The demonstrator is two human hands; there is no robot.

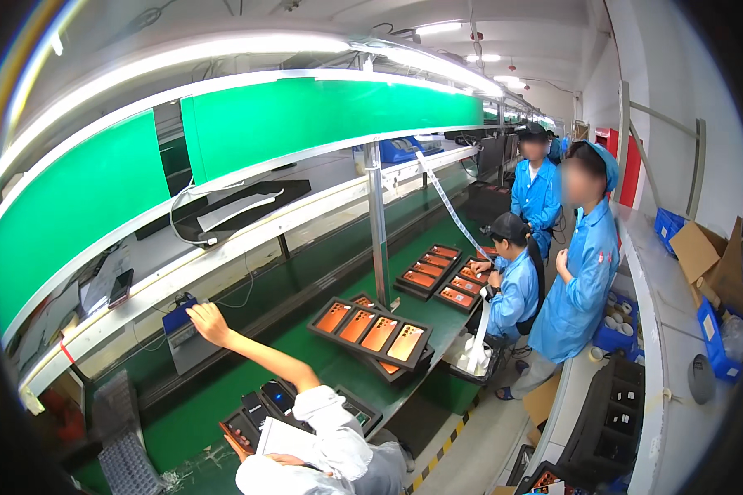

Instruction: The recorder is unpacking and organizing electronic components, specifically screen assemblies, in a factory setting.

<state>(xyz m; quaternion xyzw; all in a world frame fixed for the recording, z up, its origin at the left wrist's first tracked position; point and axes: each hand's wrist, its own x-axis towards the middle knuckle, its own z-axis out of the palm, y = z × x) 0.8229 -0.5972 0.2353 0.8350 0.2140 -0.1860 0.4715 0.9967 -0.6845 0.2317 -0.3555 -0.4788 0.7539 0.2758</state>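
Observation:
My right hand [209,323] reaches out on a bare forearm with a rolled white sleeve. Its fingers rest on a small blue-topped grey box [180,323] at the far side of the green conveyor belt [198,408]. My left hand [241,443] is low by my chest and shut on a thin orange-brown phone part [228,435]; a white sheet [287,437] lies over the wrist and hides most of the hand. Just beyond it sits a black tray of dark phones [268,402].
A black tray with orange phone backs [371,332] lies further along the belt, with more trays [437,268] beyond. A metal post [377,231] rises beside it. Three people in blue coats [582,280] stand or sit at the right. Boxes and blue bins [714,264] fill the right bench.

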